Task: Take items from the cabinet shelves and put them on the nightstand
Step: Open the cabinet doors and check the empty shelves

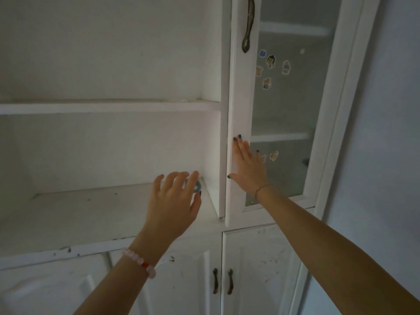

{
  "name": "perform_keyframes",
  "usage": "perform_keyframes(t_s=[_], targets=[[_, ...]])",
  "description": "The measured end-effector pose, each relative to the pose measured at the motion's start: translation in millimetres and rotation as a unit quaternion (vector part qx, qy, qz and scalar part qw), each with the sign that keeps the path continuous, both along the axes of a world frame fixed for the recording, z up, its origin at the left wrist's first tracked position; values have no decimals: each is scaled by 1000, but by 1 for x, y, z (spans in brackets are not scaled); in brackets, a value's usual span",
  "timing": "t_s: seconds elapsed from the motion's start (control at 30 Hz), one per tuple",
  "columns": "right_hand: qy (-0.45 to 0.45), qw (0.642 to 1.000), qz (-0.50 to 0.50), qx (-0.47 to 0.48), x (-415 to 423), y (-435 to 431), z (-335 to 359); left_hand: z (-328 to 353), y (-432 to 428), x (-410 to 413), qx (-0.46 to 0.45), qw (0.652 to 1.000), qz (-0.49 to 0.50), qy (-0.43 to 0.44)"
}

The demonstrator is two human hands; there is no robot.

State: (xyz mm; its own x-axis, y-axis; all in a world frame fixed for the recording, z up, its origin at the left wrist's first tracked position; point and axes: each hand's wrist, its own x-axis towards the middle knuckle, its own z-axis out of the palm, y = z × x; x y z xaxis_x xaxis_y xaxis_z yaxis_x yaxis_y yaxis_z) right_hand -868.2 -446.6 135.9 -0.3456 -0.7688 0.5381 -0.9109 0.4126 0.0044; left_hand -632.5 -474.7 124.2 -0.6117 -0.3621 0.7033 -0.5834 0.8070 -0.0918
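Observation:
A small blue round item [196, 186] lies at the back right corner of the lower open shelf [79, 214] of the white cabinet. My left hand [175, 205] reaches over it with fingers spread and curled around it; most of the item is hidden by the fingers, and I cannot tell whether they grip it. My right hand [246, 169] rests flat, fingers apart, against the edge of the open glass door [238, 123]. The nightstand is not in view.
The upper shelf [109, 108] looks bare. The glass door carries several cartoon stickers [270, 61] and a dark metal handle [248, 23]. Below are closed white doors with dark handles [222, 284]. A pale wall stands to the right.

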Motion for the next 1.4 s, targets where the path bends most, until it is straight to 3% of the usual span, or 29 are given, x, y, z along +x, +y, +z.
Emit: perform_keyframes(t_s=[0.3, 0.53, 1.0, 1.4], targets=[[73, 990, 34, -118, -7, -3, 2, -2, -11, -7, -4, 1000, 23, -16], [72, 995, 36, -56, -21, -15, 21, -2, -15, -17, -9, 1000, 18, -10], [108, 992, -1, -70, -28, -52, 18, -5, -42, -54, -9, 1000, 11, -16], [81, 995, 38, -46, -36, -45, 22, -4, -35, -48, -26, 999, 20, -26]])
